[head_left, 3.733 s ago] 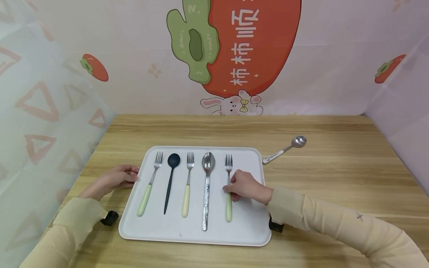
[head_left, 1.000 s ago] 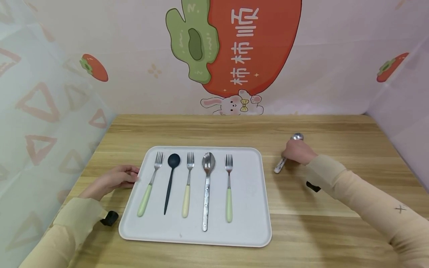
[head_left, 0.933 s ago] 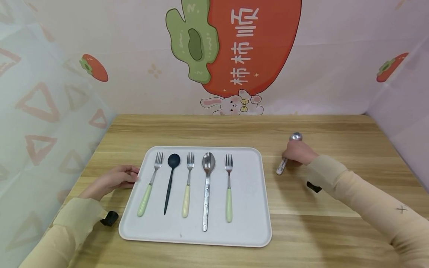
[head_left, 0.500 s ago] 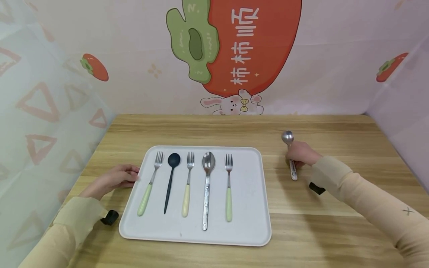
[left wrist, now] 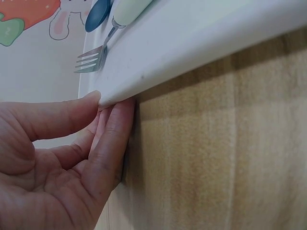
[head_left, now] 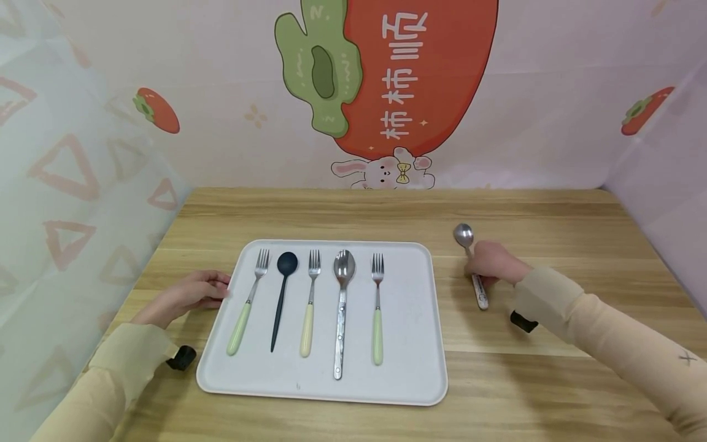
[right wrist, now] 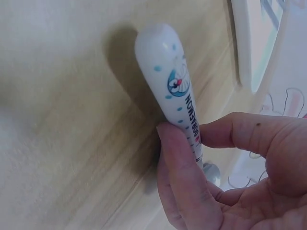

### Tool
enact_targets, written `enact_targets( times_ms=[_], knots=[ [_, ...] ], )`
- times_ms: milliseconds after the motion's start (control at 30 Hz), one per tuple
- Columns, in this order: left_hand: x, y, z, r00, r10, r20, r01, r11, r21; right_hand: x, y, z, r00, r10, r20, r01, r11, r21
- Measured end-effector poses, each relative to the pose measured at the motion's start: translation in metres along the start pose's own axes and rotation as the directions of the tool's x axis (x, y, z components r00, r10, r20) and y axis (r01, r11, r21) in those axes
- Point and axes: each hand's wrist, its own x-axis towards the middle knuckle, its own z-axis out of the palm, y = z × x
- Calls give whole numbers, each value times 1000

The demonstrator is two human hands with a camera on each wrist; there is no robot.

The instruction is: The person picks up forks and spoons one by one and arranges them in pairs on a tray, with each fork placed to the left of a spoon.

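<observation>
My right hand (head_left: 495, 263) pinches a spoon (head_left: 463, 234) with a steel bowl and a white printed handle, right of the tray. In the right wrist view, thumb and fingers close on the spoon's handle (right wrist: 168, 81), its rounded end pointing away from the palm. My left hand (head_left: 193, 291) holds the left edge of the white tray (head_left: 411, 380); the left wrist view has the thumb at the rim and fingers (left wrist: 112, 139) beneath it. On the tray lie a green-handled fork (head_left: 239, 328), a black spoon (head_left: 286, 264), a cream-handled fork (head_left: 306, 331), a larger steel spoon (head_left: 340, 331) and another green-handled fork (head_left: 378, 337).
The wooden table (head_left: 580, 282) extends around the tray. A printed backdrop (head_left: 221, 135) stands along its far edge and both sides. Each wrist wears a small black device, such as the left one (head_left: 181, 358).
My right hand left the rightmost fork and took hold of the white-handled spoon. The spoon has turned, its bowl now pointing back and left. My left hand and the tray stayed put.
</observation>
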Motion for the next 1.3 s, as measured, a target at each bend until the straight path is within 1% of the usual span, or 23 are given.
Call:
enact_targets(
  times_ms=[233,367,500,733,867,1100,1300],
  knots=[
    [-1,1,0,1000,-4,1,4,1000,-1,-10,-9,9,1000,-10,-11,9,999,-51],
    [-1,1,0,1000,-4,0,4,1000,1,-17,-14,17,1000,-20,1,20,998,-63],
    [-1,1,0,1000,-3,0,3,1000,5,-22,-19,26,999,-40,11,41,997,-63],
    [-2,2,2,1000,-9,-4,9,1000,-3,-33,-28,38,996,-94,-6,93,990,-105],
    [-1,2,1,1000,-12,-3,12,1000,-2,-39,-35,44,993,-112,-24,109,989,-105],
    [-1,0,0,1000,3,-2,-3,1000,7,-40,-45,54,995,-90,-37,89,996,-21],
    [-1,0,0,1000,2,-10,-2,1000,8,-40,-56,62,995,-84,-51,87,994,65]
  ],
)
